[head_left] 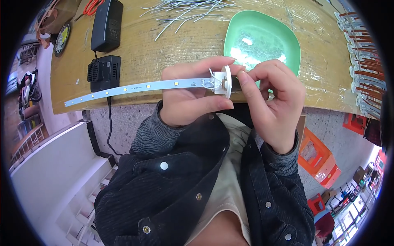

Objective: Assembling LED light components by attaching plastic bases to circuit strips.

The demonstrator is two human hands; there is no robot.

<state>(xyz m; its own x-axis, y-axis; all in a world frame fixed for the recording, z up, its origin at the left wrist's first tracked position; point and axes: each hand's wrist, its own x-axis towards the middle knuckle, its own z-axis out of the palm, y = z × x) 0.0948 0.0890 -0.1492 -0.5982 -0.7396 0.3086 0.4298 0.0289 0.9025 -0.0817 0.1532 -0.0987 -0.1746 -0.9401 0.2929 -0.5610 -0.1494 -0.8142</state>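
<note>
A white round end cap (228, 82) with a square block behind it stands on edge between the fingers and thumb of my left hand (184, 90). From the block a narrow LED strip (158, 85) runs off to the left, with small yellow chips along it and short white wires at its near end. On the cap's other face, the thumb and forefinger of my right hand (273, 94) are pinched together close to its rim. What lies between them is mostly hidden; a dark brownish bit shows beside the cap.
Beyond my hands on the wooden table (184, 49) sits a green plastic tray (264, 35). Loose white wires (184, 10) lie at the back. A black power adapter (107, 24) and a black charger block (104, 73) stand left. Strip-like parts (363, 61) line the right edge.
</note>
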